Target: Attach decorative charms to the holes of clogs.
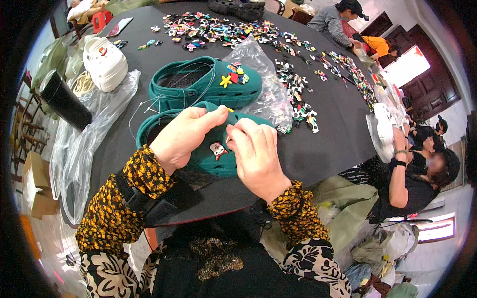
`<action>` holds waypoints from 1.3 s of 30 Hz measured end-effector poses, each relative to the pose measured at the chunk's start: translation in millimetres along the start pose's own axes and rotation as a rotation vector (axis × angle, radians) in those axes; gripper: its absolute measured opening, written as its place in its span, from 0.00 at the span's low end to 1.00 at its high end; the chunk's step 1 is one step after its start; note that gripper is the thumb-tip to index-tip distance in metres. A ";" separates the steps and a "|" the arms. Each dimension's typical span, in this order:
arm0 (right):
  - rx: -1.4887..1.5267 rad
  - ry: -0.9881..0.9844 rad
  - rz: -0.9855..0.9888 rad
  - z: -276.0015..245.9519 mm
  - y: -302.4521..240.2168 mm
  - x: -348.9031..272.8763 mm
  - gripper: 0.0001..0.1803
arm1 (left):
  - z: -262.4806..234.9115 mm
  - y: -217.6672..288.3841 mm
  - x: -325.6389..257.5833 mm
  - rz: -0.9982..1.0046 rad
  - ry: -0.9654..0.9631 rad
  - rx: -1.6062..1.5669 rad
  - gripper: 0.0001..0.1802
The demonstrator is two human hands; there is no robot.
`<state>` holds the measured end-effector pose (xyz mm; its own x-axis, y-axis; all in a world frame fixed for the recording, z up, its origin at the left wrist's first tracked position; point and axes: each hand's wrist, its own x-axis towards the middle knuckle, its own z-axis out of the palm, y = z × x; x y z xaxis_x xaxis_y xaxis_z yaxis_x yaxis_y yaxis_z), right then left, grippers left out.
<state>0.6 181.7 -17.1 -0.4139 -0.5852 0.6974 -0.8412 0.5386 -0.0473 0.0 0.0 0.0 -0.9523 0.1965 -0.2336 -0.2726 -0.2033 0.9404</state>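
Note:
A green clog (pixel 211 161) lies at the table's near edge, a small charm with a white face and red-brown edging (pixel 217 149) on its upper. My left hand (pixel 184 136) grips this clog, its thumb on top and its other fingers mostly hidden. A bit of yellow (pixel 230 110) shows at that thumb's tip. Close by on the upper, my right hand (pixel 258 151) has its thumb and fingertips pinched together; whatever is between them is hidden. Just behind stands a second green clog (pixel 166 94) with a yellow starfish charm (pixel 225 81) and several others. Thin clear strands loop around both clogs.
Loose colourful charms (pixel 213 27) are heaped across the far table. Clear plastic bags (pixel 261 59) lie beside the clogs. At left are a white clog (pixel 107 64), a black cylinder (pixel 64 99) and a phone (pixel 119 27). A person (pixel 422 169) works at the right.

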 end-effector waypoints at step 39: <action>0.031 -0.003 -0.059 7.7 -16.9 -3.8 0.22 | -12.3 -0.1 -4.8 0.090 0.009 0.128 0.14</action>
<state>13.7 170.1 -24.4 -0.3638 -0.6171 0.6977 -0.8746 0.4840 -0.0279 2.9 -12.7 -2.0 -0.9734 0.1742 -0.1485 -0.1668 -0.0956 0.9813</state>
